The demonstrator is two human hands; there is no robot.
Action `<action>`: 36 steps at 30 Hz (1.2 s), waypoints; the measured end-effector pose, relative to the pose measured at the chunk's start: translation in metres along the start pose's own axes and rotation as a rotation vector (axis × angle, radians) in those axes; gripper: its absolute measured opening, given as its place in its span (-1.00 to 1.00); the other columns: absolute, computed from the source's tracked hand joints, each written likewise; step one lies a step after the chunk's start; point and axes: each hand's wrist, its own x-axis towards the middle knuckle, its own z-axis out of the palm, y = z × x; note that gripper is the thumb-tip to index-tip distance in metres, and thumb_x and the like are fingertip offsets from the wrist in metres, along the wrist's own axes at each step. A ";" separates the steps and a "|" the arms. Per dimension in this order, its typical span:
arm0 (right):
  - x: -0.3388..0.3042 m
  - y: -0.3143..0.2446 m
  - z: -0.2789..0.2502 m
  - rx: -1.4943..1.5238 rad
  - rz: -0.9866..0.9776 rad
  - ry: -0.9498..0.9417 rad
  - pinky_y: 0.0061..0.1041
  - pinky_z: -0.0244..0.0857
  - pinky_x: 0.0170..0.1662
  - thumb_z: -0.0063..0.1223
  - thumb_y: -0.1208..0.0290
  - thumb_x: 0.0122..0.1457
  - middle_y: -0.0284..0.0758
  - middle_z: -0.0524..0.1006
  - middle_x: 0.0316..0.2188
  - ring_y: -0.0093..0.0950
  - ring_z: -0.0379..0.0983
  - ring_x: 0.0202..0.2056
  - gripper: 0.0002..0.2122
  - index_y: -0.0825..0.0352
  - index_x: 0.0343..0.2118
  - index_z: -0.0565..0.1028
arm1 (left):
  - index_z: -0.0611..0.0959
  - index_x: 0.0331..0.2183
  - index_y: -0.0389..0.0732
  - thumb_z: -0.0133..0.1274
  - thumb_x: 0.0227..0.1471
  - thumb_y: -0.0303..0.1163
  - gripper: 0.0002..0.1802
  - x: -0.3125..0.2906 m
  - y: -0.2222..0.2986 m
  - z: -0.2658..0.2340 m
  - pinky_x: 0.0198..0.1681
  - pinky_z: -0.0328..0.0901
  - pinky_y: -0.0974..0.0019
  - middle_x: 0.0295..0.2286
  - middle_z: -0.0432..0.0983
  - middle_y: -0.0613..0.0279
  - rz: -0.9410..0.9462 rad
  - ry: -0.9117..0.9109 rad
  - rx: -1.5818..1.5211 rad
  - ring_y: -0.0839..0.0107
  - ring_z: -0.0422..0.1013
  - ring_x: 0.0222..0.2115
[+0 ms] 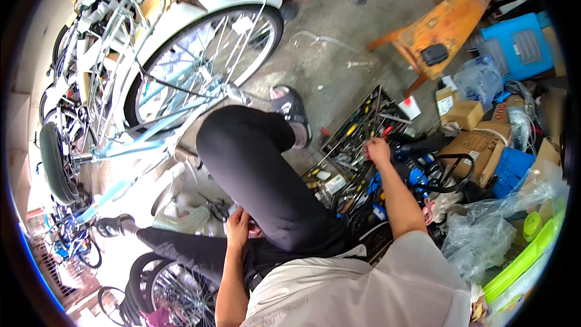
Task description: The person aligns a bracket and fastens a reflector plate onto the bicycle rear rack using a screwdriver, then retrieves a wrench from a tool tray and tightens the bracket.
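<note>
My right hand [378, 150] reaches over a pile of hand tools [357, 130] in a tray on the floor to my right. Its fingers are curled closed at the tools, and what they pinch, if anything, is too small to make out. Near the tray's far side lies a yellow-handled tool [351, 129]. My left hand [238, 227] is by my thigh, its fingers closed; something small and pale shows beside them, its kind unclear. Ahead on the left stands a pale blue bicycle [187, 109] with a white mudguard [206, 0] over its wheel.
A wooden bench [445, 21] with a black case [434, 54] stands at far right. Cardboard boxes [475, 145], a blue toolbox [520, 45], a blue basket [514, 172] and clear plastic bags [484, 236] crowd the right side. Tyres and a spoked wheel [181, 290] lie at lower left.
</note>
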 end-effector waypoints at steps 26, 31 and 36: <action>-0.173 -0.542 -0.033 0.449 -1.458 0.135 -0.55 0.23 -0.50 0.09 0.51 0.21 -0.27 0.55 -0.44 -0.55 0.33 -0.57 -0.78 0.37 -0.09 0.54 | 0.59 -0.31 -0.30 -0.04 0.24 -0.24 -0.70 0.010 0.237 -0.058 -0.44 0.43 0.34 -0.48 0.65 0.18 0.419 0.032 -0.044 0.40 0.58 -0.56; -0.173 -0.537 -0.027 0.339 -1.335 0.067 -0.54 0.33 -0.45 0.04 0.51 0.23 -0.22 0.59 -0.27 -0.47 0.48 -0.47 -0.74 0.37 -0.02 0.54 | 0.62 -0.25 -0.37 -0.05 0.27 -0.32 -0.71 0.016 0.269 -0.051 -0.48 0.40 0.41 -0.47 0.65 0.22 0.456 -0.042 -0.077 0.52 0.54 -0.58; -0.165 -0.534 -0.007 0.348 -1.503 0.108 -0.49 0.34 -0.42 0.03 0.49 0.25 -0.17 0.58 -0.31 -0.39 0.47 -0.48 -0.69 0.36 0.05 0.50 | 0.61 -0.23 -0.37 -0.07 0.30 -0.32 -0.71 0.027 0.285 -0.041 -0.46 0.40 0.46 -0.45 0.64 0.23 0.488 -0.059 -0.132 0.53 0.53 -0.58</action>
